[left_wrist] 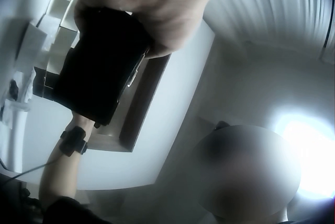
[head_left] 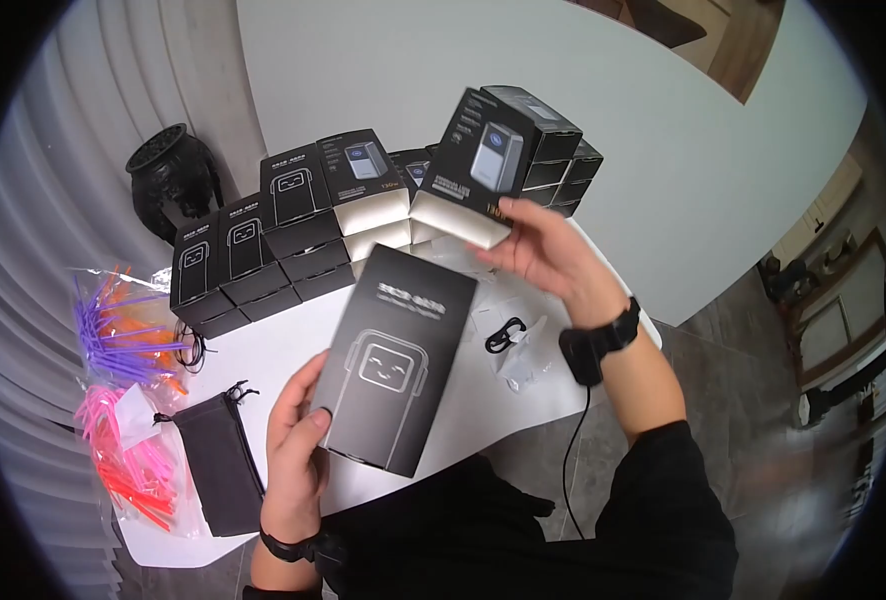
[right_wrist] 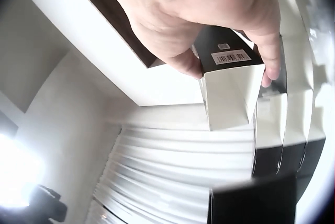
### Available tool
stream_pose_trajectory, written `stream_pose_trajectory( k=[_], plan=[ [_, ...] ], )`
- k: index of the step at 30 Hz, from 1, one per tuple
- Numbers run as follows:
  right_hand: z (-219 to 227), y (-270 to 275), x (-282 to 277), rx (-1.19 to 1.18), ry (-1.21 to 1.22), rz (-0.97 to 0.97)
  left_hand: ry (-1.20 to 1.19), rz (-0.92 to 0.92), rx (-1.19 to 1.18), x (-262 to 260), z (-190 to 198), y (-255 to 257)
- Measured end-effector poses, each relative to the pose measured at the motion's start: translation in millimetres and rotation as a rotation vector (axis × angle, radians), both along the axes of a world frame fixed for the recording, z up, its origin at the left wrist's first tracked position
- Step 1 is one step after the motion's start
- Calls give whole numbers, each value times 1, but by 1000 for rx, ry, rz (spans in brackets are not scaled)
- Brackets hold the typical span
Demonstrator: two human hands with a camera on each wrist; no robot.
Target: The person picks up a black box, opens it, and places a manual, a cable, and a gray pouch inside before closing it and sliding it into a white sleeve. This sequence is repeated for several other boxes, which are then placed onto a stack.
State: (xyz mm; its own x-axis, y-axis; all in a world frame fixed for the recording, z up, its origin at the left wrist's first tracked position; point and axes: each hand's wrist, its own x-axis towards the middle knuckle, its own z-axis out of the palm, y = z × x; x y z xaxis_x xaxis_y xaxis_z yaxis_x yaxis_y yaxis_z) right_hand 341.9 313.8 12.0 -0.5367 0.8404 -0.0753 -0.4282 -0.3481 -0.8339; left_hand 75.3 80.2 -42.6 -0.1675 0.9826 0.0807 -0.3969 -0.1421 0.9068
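Note:
In the head view my left hand (head_left: 298, 430) grips a black box (head_left: 398, 360) by its lower left edge, thumb on the front. That front carries a line drawing of a smiling device and silvery lettering. My right hand (head_left: 548, 250) pinches the lower end of another black carton (head_left: 478, 150), printed with a grey power bank and tilted in front of the stack. Its white end faces me, and the right wrist view shows a barcode label (right_wrist: 231, 57) on one side. In the left wrist view the left-hand box (left_wrist: 104, 67) is a dark silhouette.
Similar boxes (head_left: 308, 235) stand stacked along the back of the white table (head_left: 463, 400). A black drawstring pouch (head_left: 221, 465) and clear bags of coloured strips (head_left: 128, 330) lie at left. A coiled black cable (head_left: 506, 335) and clear plastic wrapping (head_left: 528, 365) lie at right.

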Motion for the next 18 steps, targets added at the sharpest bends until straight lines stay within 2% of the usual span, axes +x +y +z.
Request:
stream_pose_trajectory(
  k=[5,6,10,13,16,18],
  plan=[
    [-28,-61,-18,-121,98,57,71,148,73,5,-8,-9],
    [-26,-75,-28,-150,112,-15,94,166,76,5,-10,-12],
    [-49,-83,-35,-156,144,26,150,143,20,-2,-16,-22],
    [-55,-87,-45,-86,66,-5,143,163,19,-7,-16,-26],
    [-62,-84,-55,-78,-5,42,133,105,67,-19,-22,-25],
    [-73,-74,-59,-113,37,64,105,120,11,-22,-27,-19]
  ],
)
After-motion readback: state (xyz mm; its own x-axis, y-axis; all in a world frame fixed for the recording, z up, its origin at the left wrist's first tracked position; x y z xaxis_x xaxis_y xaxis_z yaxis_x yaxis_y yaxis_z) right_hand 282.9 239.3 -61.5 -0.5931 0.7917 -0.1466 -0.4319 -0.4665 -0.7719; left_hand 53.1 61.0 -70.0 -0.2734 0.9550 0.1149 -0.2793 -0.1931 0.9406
